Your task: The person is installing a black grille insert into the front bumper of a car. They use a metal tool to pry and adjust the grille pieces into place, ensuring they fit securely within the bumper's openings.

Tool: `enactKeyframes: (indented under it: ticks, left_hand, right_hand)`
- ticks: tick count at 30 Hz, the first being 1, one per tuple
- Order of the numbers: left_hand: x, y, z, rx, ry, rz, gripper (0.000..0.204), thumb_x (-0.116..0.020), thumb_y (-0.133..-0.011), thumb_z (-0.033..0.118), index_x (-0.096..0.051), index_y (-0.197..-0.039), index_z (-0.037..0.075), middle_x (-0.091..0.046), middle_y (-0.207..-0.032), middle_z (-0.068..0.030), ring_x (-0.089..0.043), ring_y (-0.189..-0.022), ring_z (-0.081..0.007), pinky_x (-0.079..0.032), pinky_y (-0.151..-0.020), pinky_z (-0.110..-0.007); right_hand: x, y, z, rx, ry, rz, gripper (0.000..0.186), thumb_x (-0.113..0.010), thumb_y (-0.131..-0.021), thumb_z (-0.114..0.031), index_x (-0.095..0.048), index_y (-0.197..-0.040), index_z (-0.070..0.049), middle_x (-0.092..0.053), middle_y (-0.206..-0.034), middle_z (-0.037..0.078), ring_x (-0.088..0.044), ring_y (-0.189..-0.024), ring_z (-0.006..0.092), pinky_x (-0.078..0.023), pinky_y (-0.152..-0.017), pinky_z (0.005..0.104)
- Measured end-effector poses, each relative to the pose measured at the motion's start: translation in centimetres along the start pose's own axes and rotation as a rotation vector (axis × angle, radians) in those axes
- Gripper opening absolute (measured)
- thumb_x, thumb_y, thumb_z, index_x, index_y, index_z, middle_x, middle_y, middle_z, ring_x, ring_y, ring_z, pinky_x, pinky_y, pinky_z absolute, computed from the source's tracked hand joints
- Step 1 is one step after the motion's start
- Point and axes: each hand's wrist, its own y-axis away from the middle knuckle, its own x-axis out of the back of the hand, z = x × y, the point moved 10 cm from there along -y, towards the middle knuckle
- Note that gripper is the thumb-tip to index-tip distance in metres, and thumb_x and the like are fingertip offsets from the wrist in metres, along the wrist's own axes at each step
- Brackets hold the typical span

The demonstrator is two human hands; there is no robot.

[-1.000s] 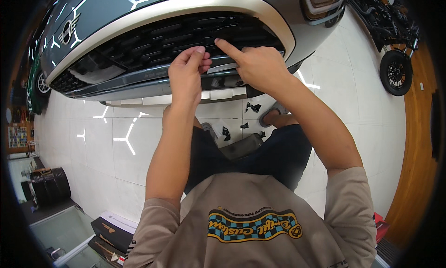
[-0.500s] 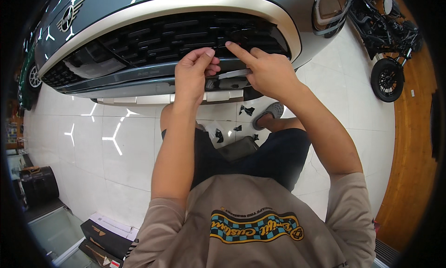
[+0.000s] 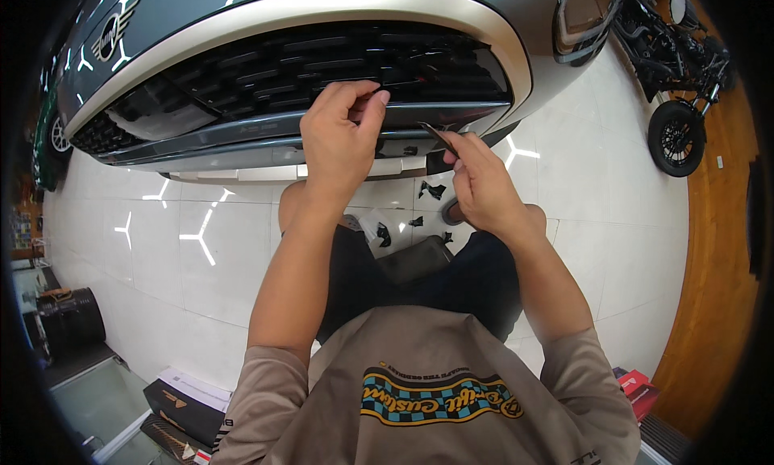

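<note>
My left hand is raised in front of the black grille of a grey-blue car. Its thumb and forefinger come together in a pinch near the grille's lower edge; whatever lies between them is too small to make out. To its right, my right hand grips a slim cutter knife, the thin tip pointing up and left toward the grey strip below the grille. A pale gold trim frames the grille.
Black scraps lie on the tiled floor, near a dark pouch between my legs. A black motorcycle stands at far right. Boxes sit at lower left, a red box at lower right.
My right hand has come away from the grille, down and slightly right, and the cutter knife's tip now points up-left. My left hand has shifted slightly right, its fingers turned toward the grille.
</note>
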Motion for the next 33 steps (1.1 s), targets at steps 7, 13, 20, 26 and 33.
enactKeyframes:
  ticks: [7, 13, 20, 26, 33]
  left_hand:
    - [0.1, 0.4, -1.3, 0.081, 0.017, -0.018, 0.017, -0.076, -0.092, 0.009, -0.074, -0.107, 0.0, -0.073, -0.09, -0.006, -0.066, -0.078, -0.0101, -0.052, -0.071, -0.024]
    - [-0.5, -1.2, 1.3, -0.006, -0.316, -0.114, 0.016, -0.075, -0.091, 0.009, -0.074, -0.102, -0.003, -0.073, -0.086, -0.009, -0.066, -0.074, -0.0113, -0.052, -0.068, -0.026]
    - [-0.8, -1.7, 2.5, -0.081, -0.403, -0.154, 0.011, -0.075, -0.088, 0.007, -0.074, -0.096, 0.0, -0.069, -0.084, -0.01, -0.064, -0.068, -0.0185, -0.051, -0.065, -0.03]
    - [-0.9, -1.8, 3.7, -0.28, -0.501, -0.158, 0.007, -0.074, -0.085, 0.004, -0.074, -0.092, 0.001, -0.065, -0.082, -0.0089, -0.062, -0.077, -0.0215, -0.05, -0.072, -0.033]
    - [-0.8, -1.7, 3.0, -0.242, -0.434, -0.108, 0.007, -0.074, -0.084, 0.003, -0.072, -0.09, 0.001, -0.065, -0.083, -0.0093, -0.062, -0.079, -0.0221, -0.05, -0.073, -0.033]
  right_hand:
    - [0.4, -2.7, -0.3, 0.138, 0.056, 0.119, 0.028, -0.065, -0.086, 0.0, -0.065, -0.114, -0.003, -0.066, -0.086, 0.014, -0.069, -0.076, 0.0318, -0.056, -0.068, 0.0387]
    - [-3.1, -4.5, 1.8, -0.103, -0.439, 0.381, 0.015, -0.074, -0.092, -0.01, -0.07, -0.102, 0.0, -0.068, -0.073, 0.009, -0.06, -0.06, 0.0132, -0.049, -0.058, 0.0291]
    - [-6.5, -4.7, 3.6, -0.29, -0.759, 0.697, 0.013, -0.074, -0.095, -0.011, -0.068, -0.098, 0.0, -0.06, -0.066, -0.001, -0.048, -0.058, 0.0052, -0.041, -0.054, 0.0253]
    - [-7.1, -5.4, 3.9, -0.289, -0.847, 0.644, 0.012, -0.073, -0.096, -0.011, -0.066, -0.098, -0.001, -0.06, -0.067, -0.002, -0.048, -0.061, 0.0038, -0.041, -0.055, 0.0242]
    - [-7.9, -5.7, 4.4, -0.322, -0.95, 0.567, 0.01, -0.072, -0.097, -0.01, -0.066, -0.097, -0.001, -0.063, -0.073, -0.003, -0.05, -0.065, 0.0024, -0.041, -0.059, 0.022]
